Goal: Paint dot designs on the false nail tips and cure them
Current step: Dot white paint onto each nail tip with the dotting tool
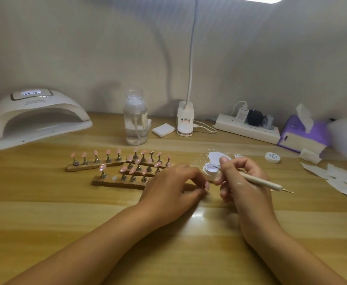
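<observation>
Left hand (pixel 168 185) pinches a light, brittle nail tip (pixel 207 185) by its stand; right hand (pixel 240 177), at 3 o'clock, grips the dotting pen (pixel 259 182).

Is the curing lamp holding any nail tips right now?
No, the curing lamp looks empty; the nail tips sit on stands outside it.

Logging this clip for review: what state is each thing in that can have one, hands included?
Curing lamp: display lit, bay empty.
Pump bottle: upright, partly filled with clear liquid.
Gel pot: open, dotting tool's tip in it.
Pot lid: off, lying apart on the table.
Dotting tool: held, tilted.
Pink nail tip: off the stands, pinched.
Left hand: closed on the pink nail tip.
Right hand: closed on the dotting tool.
Tissue box: open, one tissue sticking up.
</observation>
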{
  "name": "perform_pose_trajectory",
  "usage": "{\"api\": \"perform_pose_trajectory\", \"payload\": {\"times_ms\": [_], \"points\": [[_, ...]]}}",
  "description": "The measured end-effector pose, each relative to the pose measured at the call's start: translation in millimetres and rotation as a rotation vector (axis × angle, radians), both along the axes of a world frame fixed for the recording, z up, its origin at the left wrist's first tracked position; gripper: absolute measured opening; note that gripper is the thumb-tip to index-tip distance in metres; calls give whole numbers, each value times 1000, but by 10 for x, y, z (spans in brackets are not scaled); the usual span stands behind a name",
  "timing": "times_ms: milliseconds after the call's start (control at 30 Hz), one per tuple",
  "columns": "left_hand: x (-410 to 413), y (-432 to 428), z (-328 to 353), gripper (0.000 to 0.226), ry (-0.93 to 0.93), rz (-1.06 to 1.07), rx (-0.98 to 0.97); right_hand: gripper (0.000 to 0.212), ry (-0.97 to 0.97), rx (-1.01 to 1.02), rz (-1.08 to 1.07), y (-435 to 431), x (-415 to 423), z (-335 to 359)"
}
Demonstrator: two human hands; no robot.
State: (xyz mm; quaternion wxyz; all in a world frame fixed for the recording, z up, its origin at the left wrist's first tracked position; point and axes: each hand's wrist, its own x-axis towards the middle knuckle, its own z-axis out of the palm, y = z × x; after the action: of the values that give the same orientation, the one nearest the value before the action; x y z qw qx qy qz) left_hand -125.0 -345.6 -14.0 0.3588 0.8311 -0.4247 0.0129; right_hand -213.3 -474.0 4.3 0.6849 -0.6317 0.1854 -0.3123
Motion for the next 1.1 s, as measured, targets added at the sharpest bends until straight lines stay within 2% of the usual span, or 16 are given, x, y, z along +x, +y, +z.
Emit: {"api": "perform_pose_trajectory", "payload": {"times_ms": [133, 300, 400, 600, 800, 967, 1100], "points": [[-6, -1, 19, 6, 21, -27, -23, 19, 40, 15, 36, 36, -17, -18], [4, 2, 16, 16, 16, -63, -65, 28, 54, -44, 20, 17, -15, -26], [8, -3, 7, 18, 2, -64, -81, 37, 54, -61, 8, 14, -7, -47], [18, -4, -3, 18, -7, -68, -75, 42, 74, -85, 2, -2, -7, -45], [27, -3, -13, 20, 13, -69, -86, 36, 77, -73, 14, 16, -1, -26], [34, -4, -16, 20, 24, -68, -95, 40, 91, -87, 35, 8, 7, -38], [37, -9, -27, 18, 34, -75, -103, 26, 106, -82, 47, 20, 17, -36]]}}
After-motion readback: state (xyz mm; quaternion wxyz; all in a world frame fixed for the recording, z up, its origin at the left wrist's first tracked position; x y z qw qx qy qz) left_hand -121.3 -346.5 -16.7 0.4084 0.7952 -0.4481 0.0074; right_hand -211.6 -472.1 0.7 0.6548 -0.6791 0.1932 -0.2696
